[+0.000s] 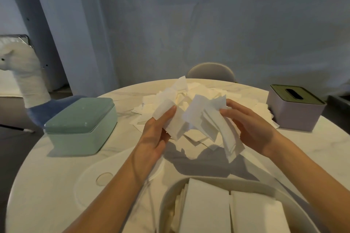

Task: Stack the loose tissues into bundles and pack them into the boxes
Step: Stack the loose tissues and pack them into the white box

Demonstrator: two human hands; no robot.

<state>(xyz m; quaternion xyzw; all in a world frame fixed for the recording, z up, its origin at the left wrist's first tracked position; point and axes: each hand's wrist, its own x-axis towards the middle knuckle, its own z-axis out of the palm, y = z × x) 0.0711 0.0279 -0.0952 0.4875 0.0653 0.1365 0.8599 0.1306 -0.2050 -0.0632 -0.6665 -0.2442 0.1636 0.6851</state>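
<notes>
A heap of loose white tissues [204,92] lies on the round marble table [56,185], past the middle. My left hand [157,134] grips a few tissues [166,106] from below, raised above the heap. My right hand [251,128] holds a fanned bundle of tissues [212,121] that droops toward me. Both bundles touch in the middle. An open white box [280,195] at the near edge holds two neat stacks of tissues [206,206]. A closed mint-green box [81,125] stands at the left. A lilac box [295,108] with a slotted olive lid stands at the right.
A flat white lid [106,179] lies on the table in front of the green box, partly under my left forearm. A grey chair back [210,72] rises behind the table. A blue chair with a white plush animal [24,73] stands at the left.
</notes>
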